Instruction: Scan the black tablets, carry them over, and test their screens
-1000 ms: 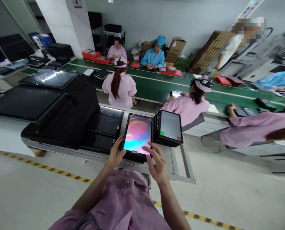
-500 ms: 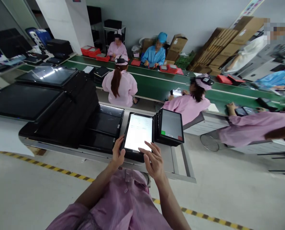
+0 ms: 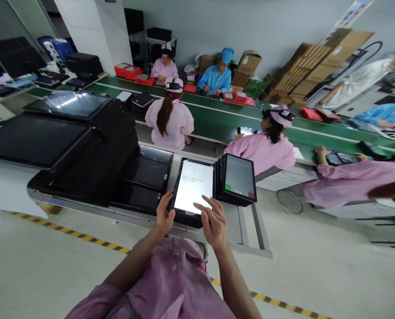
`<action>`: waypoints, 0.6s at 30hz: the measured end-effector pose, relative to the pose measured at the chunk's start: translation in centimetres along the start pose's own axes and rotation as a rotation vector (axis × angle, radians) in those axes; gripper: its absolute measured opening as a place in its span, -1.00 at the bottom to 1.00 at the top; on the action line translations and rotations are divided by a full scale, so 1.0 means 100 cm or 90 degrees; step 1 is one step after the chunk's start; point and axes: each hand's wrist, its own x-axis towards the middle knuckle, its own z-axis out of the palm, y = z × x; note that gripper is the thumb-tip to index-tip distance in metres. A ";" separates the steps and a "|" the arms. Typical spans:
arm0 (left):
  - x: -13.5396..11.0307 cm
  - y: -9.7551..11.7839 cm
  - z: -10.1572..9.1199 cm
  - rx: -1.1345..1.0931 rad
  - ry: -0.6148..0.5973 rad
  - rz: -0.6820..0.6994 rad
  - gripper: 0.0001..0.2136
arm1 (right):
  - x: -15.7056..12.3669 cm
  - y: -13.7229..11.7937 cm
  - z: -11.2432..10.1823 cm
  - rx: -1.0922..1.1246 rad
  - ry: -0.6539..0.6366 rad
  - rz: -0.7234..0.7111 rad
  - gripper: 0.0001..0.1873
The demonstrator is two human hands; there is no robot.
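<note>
From my remote post I watch the left hand (image 3: 165,213) cup the near left corner of a black rectangular tablet (image 3: 194,182) with a lit white screen, its grip unclear to me; the right hand (image 3: 215,220), spread and holding nothing, hangs over the near right. Face-up beyond both hands, the tablet's long axis runs away, far end canted right.

Head camera: looks forward, down past wearer's pink shirt (image 3: 172,279); tablet (image 3: 195,179) near, green conveyor (image 3: 212,123) beyond.
</note>
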 end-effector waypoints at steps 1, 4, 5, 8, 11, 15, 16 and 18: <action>0.000 0.000 0.000 0.000 0.000 0.000 -0.44 | 0.000 0.000 0.000 0.001 0.000 0.000 -0.53; 0.001 0.000 0.001 -0.004 0.006 0.006 -0.44 | 0.002 -0.002 0.000 0.015 -0.001 0.009 -0.54; 0.001 0.000 0.001 -0.004 0.009 0.009 -0.44 | 0.003 -0.003 0.000 0.025 0.003 0.025 -0.55; 0.003 -0.001 0.001 0.001 0.016 0.017 -0.45 | 0.005 -0.005 -0.001 0.083 0.036 0.114 -0.59; 0.004 -0.002 0.002 0.008 0.015 0.018 -0.44 | 0.011 -0.005 -0.004 0.135 0.066 0.167 -0.58; 0.004 -0.002 0.003 0.009 0.021 0.011 -0.43 | 0.022 -0.004 -0.007 0.094 0.059 0.095 -0.61; 0.003 -0.003 0.003 0.011 0.022 0.010 -0.43 | 0.025 -0.005 -0.007 0.085 0.051 0.065 -0.61; 0.003 -0.004 0.004 0.012 0.018 0.010 -0.44 | 0.029 -0.006 -0.008 0.079 0.039 0.017 -0.61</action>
